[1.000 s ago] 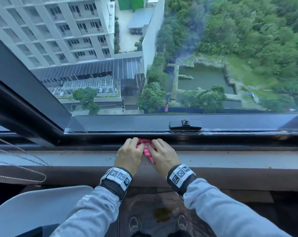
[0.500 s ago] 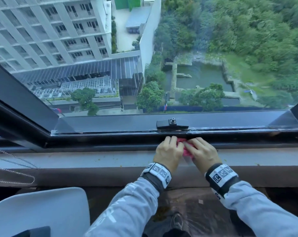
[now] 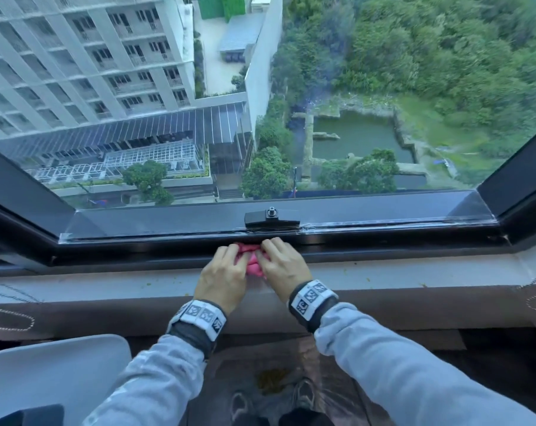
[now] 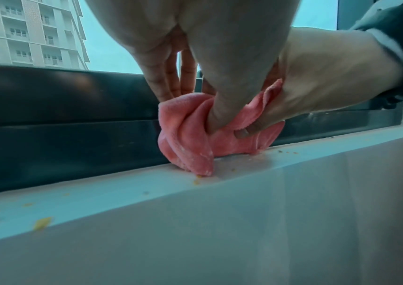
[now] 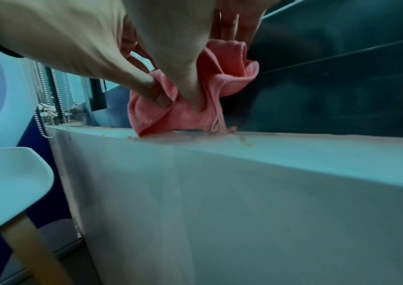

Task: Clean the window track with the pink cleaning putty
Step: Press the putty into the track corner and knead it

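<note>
The pink cleaning putty [image 3: 252, 260] is a soft folded wad lying where the black window track [image 3: 137, 245] meets the pale sill [image 3: 106, 281], just below the window latch [image 3: 271, 218]. My left hand [image 3: 234, 256] grips its left side and my right hand [image 3: 268, 252] its right side, fingers curled over the top and reaching into the track. In the left wrist view my thumb digs into the putty [image 4: 185, 135], and the right hand [image 4: 330, 77] pinches it from the other side. In the right wrist view the putty [image 5: 195, 115] bunches between both thumbs.
Small yellow crumbs [image 4: 42, 223] dot the sill. A white chair [image 3: 45, 370] stands low on the left, and bead chains [image 3: 8, 318] hang at both edges. The track runs on to the right frame corner [image 3: 500, 229]. Shoes and a floor stain show below.
Both hands slid the putty right along the track, from left of the latch to just past it, then back a little so it lies under the latch.
</note>
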